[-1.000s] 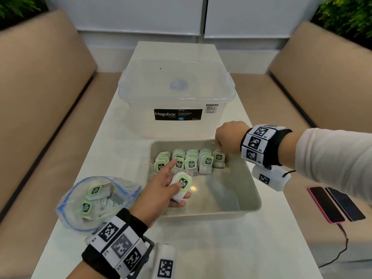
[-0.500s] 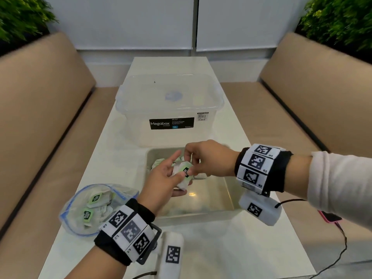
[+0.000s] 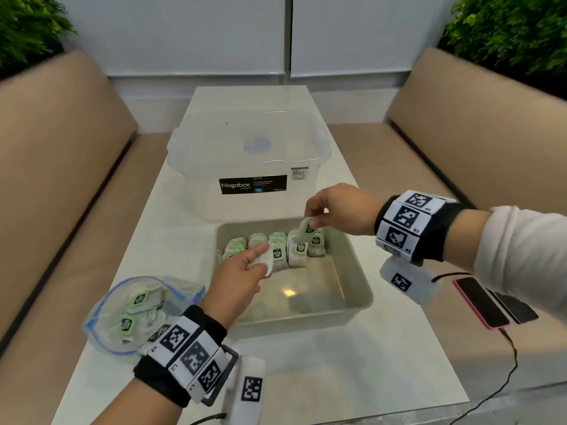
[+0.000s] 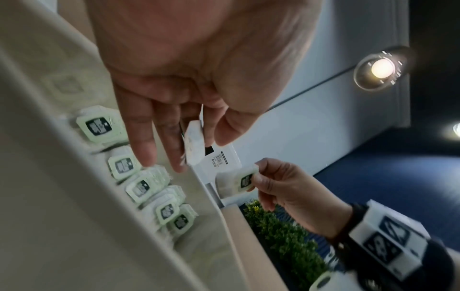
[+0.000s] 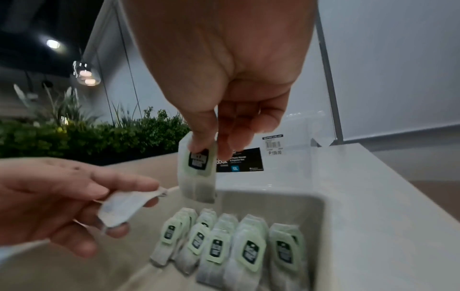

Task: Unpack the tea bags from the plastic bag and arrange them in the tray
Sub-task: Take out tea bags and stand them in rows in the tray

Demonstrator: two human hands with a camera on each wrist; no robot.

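A beige tray (image 3: 352, 271) holds rows of upright tea bags (image 3: 277, 250) with green tags along its far side. My right hand (image 3: 334, 210) pinches one tea bag (image 3: 305, 230) by its tag above the right end of the rows; the same tea bag (image 5: 198, 169) hangs from thumb and finger in the right wrist view. My left hand (image 3: 239, 277) holds another white tea bag (image 3: 266, 261) over the tray's left part, also visible as the tea bag (image 4: 194, 145) between my fingers. A clear plastic bag (image 3: 138, 311) with more tea bags lies left of the tray.
A clear lidded Megabox storage box (image 3: 250, 161) stands just behind the tray. Two phones (image 3: 491, 302) with a cable lie on the right bench seat. Beige benches flank the white table (image 3: 352, 363); plants stand in both far corners.
My right hand took a tea bag from my left hand and carried it right and back over the rows. My left hand still holds a tea bag over the tray.
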